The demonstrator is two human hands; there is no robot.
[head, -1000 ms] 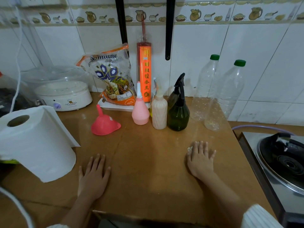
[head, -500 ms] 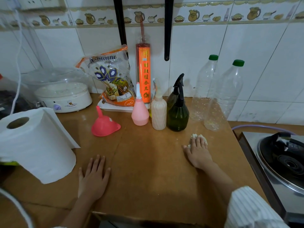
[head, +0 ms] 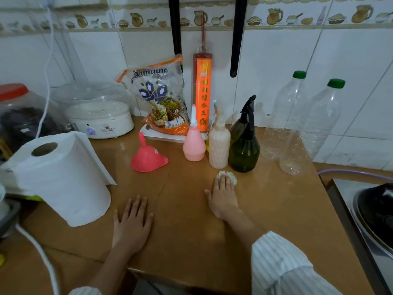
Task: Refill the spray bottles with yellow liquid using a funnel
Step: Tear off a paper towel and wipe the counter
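Note:
My left hand [head: 131, 226] lies flat and open on the brown counter [head: 191, 241]. My right hand [head: 223, 196] presses a crumpled white paper wad [head: 232, 177] onto the counter just in front of the bottles. A pink funnel [head: 148, 158] sits mouth-down to the left. Behind the wad stand a pink squeeze bottle [head: 194, 145], a cream spray bottle [head: 219, 145] and a dark green spray bottle [head: 244, 152] with a black trigger. No yellow liquid is visible in them.
Two clear plastic bottles [head: 306, 128] with green caps stand at the right against the tiled wall. A paper towel roll [head: 59, 179] stands on the left, a white steamer [head: 100, 118] behind it. A rice bag [head: 161, 103] leans at the back. A stove [head: 374, 213] is at the right edge.
My right hand has slid forward and to the left across the counter with the paper wad under its fingers, ending close to the spray bottles. My left hand has stayed put.

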